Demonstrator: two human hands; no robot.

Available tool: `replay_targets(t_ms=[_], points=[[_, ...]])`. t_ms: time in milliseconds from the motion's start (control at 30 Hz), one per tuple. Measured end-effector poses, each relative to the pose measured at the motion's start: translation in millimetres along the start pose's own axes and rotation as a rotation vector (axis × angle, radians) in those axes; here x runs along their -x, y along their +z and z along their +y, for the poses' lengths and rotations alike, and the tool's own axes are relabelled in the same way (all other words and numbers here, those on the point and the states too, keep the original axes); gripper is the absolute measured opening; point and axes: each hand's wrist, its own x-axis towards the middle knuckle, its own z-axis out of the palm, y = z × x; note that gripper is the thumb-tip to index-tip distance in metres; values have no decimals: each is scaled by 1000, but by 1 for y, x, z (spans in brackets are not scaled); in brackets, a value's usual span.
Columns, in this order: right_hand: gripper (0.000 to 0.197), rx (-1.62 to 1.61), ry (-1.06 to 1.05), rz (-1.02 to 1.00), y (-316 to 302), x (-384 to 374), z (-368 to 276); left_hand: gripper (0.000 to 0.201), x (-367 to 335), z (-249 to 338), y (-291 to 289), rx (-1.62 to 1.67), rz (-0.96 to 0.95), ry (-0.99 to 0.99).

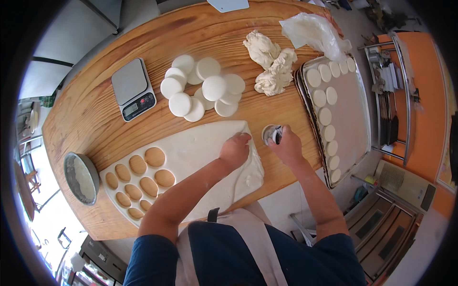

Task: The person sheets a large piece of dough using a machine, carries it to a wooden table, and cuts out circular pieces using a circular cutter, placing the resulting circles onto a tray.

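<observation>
A wide sheet of rolled dough [191, 143] lies across the near part of the table, with several round holes cut through its left end. At its right end, my left hand [234, 151] has its fingers curled in against the dough near the edge; its fingertips are partly hidden. Just right of the sheet, my right hand [288, 147] grips a round metal dough cutter [271, 135] at table height. Beyond the sheet, several pale dough discs [213, 88] lie in an overlapping heap. Two rough lumps of dough [274, 71] sit farther right.
On the wooden table [95, 128] stand a digital kitchen scale [133, 88] and, at the left edge, a bowl of flour [81, 178]. A lined baking tray [350, 124] at the right holds several discs along two sides. A crumpled plastic bag [315, 35] overlaps its far corner.
</observation>
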Motion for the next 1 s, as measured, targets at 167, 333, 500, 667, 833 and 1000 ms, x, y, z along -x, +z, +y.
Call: replay_targets(t_ms=[167,333,500,667,833,1000], points=[[31,169,-381,-149,-13,-10,4,28,-23,15,12,-249,-17,70],[27,275,-738,-260,-18,-24,27,25,-51,34,24,-486,-180,87],[29,130,-534,-109,-19,-20,12,23,-52,27,21,-489,-264,-54],[34,-193,-182,260,-23,-36,14,17,-38,27,33,-595,-89,16],[40,-304,-55,338,-32,-18,15,12,-29,33,37,-700,-92,121],[36,-740,1,305,-17,23,-2,14,-32,26,23,-501,-246,155]])
